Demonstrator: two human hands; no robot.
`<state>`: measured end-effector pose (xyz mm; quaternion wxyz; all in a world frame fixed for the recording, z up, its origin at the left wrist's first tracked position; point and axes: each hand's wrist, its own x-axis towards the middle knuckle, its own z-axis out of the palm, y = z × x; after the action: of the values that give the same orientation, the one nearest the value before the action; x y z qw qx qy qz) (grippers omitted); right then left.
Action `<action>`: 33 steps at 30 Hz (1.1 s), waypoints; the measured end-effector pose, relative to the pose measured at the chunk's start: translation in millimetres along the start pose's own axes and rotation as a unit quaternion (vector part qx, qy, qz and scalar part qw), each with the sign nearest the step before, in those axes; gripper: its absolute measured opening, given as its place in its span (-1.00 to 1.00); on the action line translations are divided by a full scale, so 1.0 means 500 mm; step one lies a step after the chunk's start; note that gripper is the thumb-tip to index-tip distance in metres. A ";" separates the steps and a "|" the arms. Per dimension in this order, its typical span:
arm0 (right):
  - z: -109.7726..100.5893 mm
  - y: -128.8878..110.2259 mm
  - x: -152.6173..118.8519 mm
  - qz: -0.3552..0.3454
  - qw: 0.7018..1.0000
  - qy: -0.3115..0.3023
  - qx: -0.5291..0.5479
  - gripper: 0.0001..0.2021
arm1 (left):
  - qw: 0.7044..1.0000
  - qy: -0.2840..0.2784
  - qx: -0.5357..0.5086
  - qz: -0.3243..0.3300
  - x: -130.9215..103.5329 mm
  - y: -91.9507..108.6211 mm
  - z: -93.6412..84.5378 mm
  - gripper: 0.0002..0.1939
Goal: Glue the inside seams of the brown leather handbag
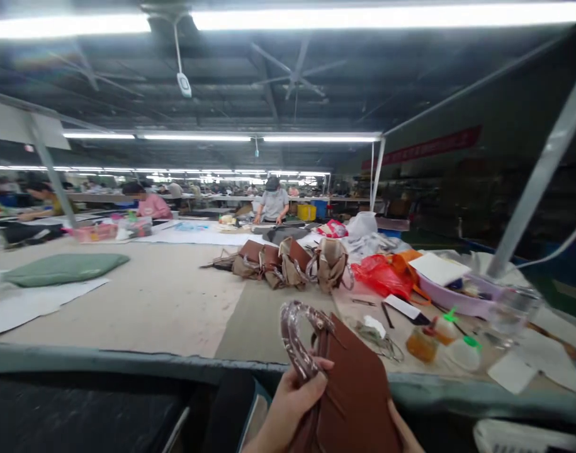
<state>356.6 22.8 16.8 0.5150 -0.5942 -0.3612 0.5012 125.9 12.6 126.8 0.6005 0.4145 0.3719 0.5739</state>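
A brown bag (pixel 356 390) with plastic-wrapped handles is held up at the table's front edge. My left hand (pixel 294 402) is closed on it near the base of the handles, with thumb and fingers pressed together. At the bag's right side, my right hand (pixel 403 428) shows only in part, lying along its edge; most of its fingers are hidden behind the bag. Beyond, on the table (pixel 174 308), several brown and tan bags (pixel 292 261) stand in a row.
Glue bottles (pixel 422 343), loose tools and a lilac basin (pixel 457 299) lie to the right, beside a red plastic bag (pixel 382 275). A green cushion-like piece (pixel 65 268) is at left. Metal posts rise on both sides. A person (pixel 272 201) works across the table.
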 end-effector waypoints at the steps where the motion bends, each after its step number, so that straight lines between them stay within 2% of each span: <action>1: 0.050 -0.002 0.007 0.012 0.998 -0.053 0.040 -0.13 | 0.999 0.014 0.044 0.021 0.007 0.019 -0.016 -0.60; 2: 0.095 -0.006 0.012 0.025 0.991 -0.108 0.075 -0.18 | 0.996 0.019 0.074 0.035 0.017 0.037 -0.031 -0.59; 3: 0.132 -0.009 0.015 0.023 0.987 -0.131 0.091 -0.23 | 0.994 0.022 0.094 0.047 0.030 0.052 -0.044 -0.58; 4: 0.161 -0.012 0.018 0.021 0.988 -0.131 0.084 -0.24 | 0.991 0.023 0.113 0.064 0.045 0.064 -0.056 -0.57; 6: 0.191 -0.014 0.027 -0.014 0.994 -0.098 0.037 -0.21 | 0.983 0.034 0.153 0.098 0.076 0.068 -0.074 -0.59; 8: 0.192 -0.015 0.036 -0.069 0.995 -0.072 -0.009 -0.21 | 0.972 0.041 0.204 0.112 0.101 0.048 -0.088 -0.65; 10: 0.178 -0.027 0.040 -0.131 0.988 -0.079 -0.033 -0.28 | 0.965 0.049 0.237 0.107 0.116 0.012 -0.099 -0.67; 12: 0.161 -0.061 0.030 -0.202 0.973 -0.089 -0.067 -0.37 | 0.963 0.058 0.241 0.106 0.124 -0.023 -0.104 -0.66; 14: 0.152 -0.118 0.010 -0.300 0.942 -0.072 -0.132 -0.41 | 0.959 0.063 0.253 0.111 0.129 -0.046 -0.103 -0.68; 16: 0.157 -0.190 -0.016 -0.397 0.892 -0.046 -0.209 -0.43 | 0.952 0.064 0.275 0.116 0.134 -0.057 -0.094 -0.72; 17: 0.165 -0.226 -0.028 -0.433 0.864 -0.052 -0.250 -0.44 | 0.950 0.065 0.281 0.116 0.137 -0.060 -0.088 -0.74; 19: 0.190 -0.284 -0.046 -0.479 0.807 -0.120 -0.324 -0.45 | 0.952 0.080 0.273 0.116 0.142 -0.065 -0.073 -0.74; 21: 0.217 -0.314 -0.047 -0.490 0.752 -0.205 -0.391 -0.46 | 0.964 0.097 0.223 0.109 0.143 -0.069 -0.061 -0.69; 22: 0.228 -0.317 -0.039 -0.486 0.735 -0.217 -0.420 -0.46 | 0.972 0.102 0.184 0.103 0.143 -0.069 -0.057 -0.65; 23: 0.236 -0.314 -0.027 -0.477 0.730 -0.203 -0.446 -0.46 | 0.979 0.107 0.143 0.096 0.141 -0.068 -0.055 -0.63; 26: 0.238 -0.283 0.034 -0.418 0.742 -0.101 -0.514 -0.50 | 0.987 0.140 0.054 0.063 0.131 -0.060 -0.058 -0.62; 28: 0.230 -0.266 0.075 -0.373 0.751 -0.073 -0.540 -0.53 | 0.983 0.177 0.027 0.050 0.123 -0.055 -0.065 -0.62; 31: 0.231 -0.265 0.114 -0.338 0.774 -0.086 -0.529 -0.57 | 0.979 0.189 0.030 0.068 0.114 -0.064 -0.074 -0.63; 33: 0.247 -0.279 0.123 -0.357 0.778 -0.106 -0.507 -0.59 | 0.978 0.182 0.047 0.085 0.113 -0.081 -0.074 -0.65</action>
<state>264.0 140.8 142.9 0.2399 -0.5410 -0.8015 0.0863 111.0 71.4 77.0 0.4513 0.3609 0.4649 0.6708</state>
